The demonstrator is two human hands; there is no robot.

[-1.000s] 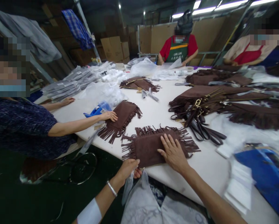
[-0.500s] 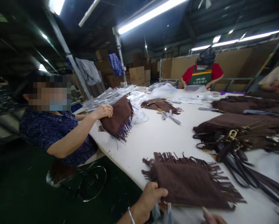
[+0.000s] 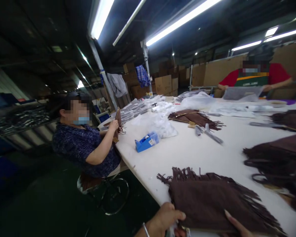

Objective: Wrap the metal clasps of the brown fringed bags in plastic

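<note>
A dark brown fringed bag (image 3: 207, 200) lies flat near the table's front edge, its fringe pointing away and to the right. My left hand (image 3: 166, 217) grips the bag's near left corner, thumb on top, with a bracelet at the wrist. At the bottom edge, my right hand (image 3: 237, 225) rests on the bag's near side; one finger or thumb lies on the fabric, and the rest is cut off or hidden. Some metal hardware (image 3: 185, 228) shows beside my left hand.
A blue tape dispenser (image 3: 145, 143) and plastic bags (image 3: 162, 125) lie mid-table. Another fringed bag (image 3: 192, 118) is behind them, with brown bags (image 3: 281, 161) piled at right. A seated person (image 3: 86, 141) holds a brown bag at left; another person (image 3: 254, 75) handles plastic at the back.
The view has swung left. My right hand has come onto the bag's near side. The person at left has drawn their brown bag closer, exposing the tape dispenser; the far person's plastic is raised.
</note>
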